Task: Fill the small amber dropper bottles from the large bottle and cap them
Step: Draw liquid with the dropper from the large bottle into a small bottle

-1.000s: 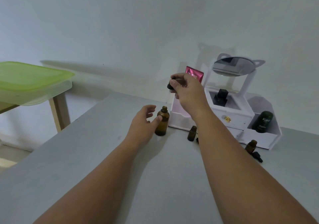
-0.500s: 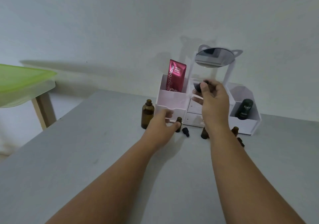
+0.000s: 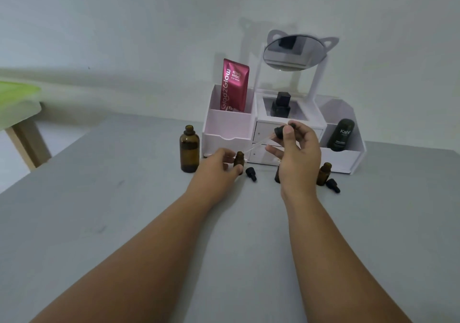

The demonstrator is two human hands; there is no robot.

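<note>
Grey table: left hand around a small amber bottle, right hand in a pinch on a dropper cap.

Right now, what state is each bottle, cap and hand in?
Large bottle: upright, uncapped.
Left hand: grips small bottle, upright, uncapped.
Right hand: pinches dropper, pipette slanted toward that bottle's mouth.
Far-right bottle: upright, uncapped.
Middle bottle: mostly hidden behind right hand.
Loose caps: lying on table.
</note>
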